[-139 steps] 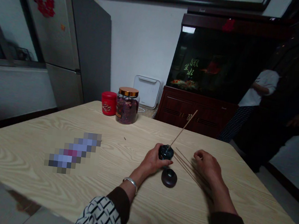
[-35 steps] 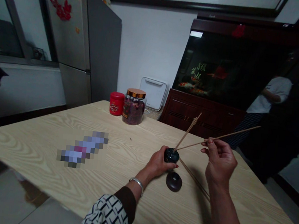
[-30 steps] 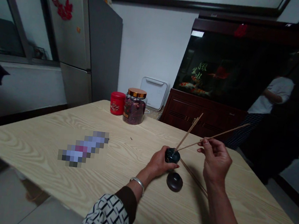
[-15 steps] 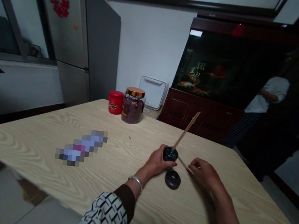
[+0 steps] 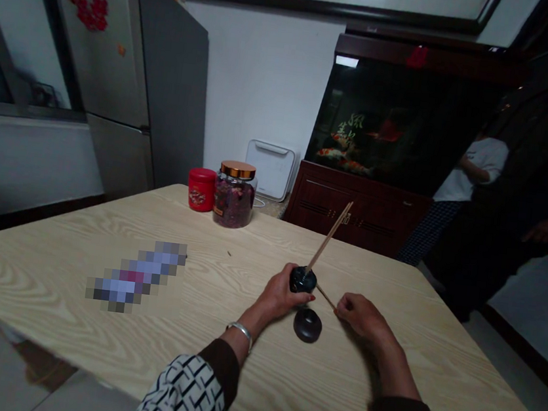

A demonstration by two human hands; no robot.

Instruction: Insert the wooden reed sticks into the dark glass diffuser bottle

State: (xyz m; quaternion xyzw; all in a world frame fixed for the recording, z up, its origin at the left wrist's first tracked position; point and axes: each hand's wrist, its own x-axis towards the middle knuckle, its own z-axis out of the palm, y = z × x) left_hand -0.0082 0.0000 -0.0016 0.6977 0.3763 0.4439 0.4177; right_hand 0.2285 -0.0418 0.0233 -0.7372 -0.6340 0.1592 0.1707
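Note:
My left hand (image 5: 280, 293) is wrapped around a small dark, glossy jar (image 5: 303, 279) on the wooden table, thumb across its front. Several thin wooden sticks (image 5: 330, 237) stand in the jar, leaning up to the right. My right hand (image 5: 359, 313) is closed, fingertips pinching another thin wooden stick (image 5: 325, 296). That stick slants from beside the jar down to my fingers; its far end seems to meet the jar's side, though contact is hard to tell. A round dark-brown lid-like piece (image 5: 307, 325) lies on the table just below the jar.
A pixelated bluish item (image 5: 140, 276) lies on the table (image 5: 217, 357) at left. At the back edge stand a red canister (image 5: 201, 190) and a glass jar with a copper-coloured lid (image 5: 234, 196). Behind are a fridge, an aquarium (image 5: 391, 133) and people at right.
The camera view has turned slightly right, so everything sits further left. My right hand's fingers have closed more tightly around the stick. My left hand keeps its hold on the jar.

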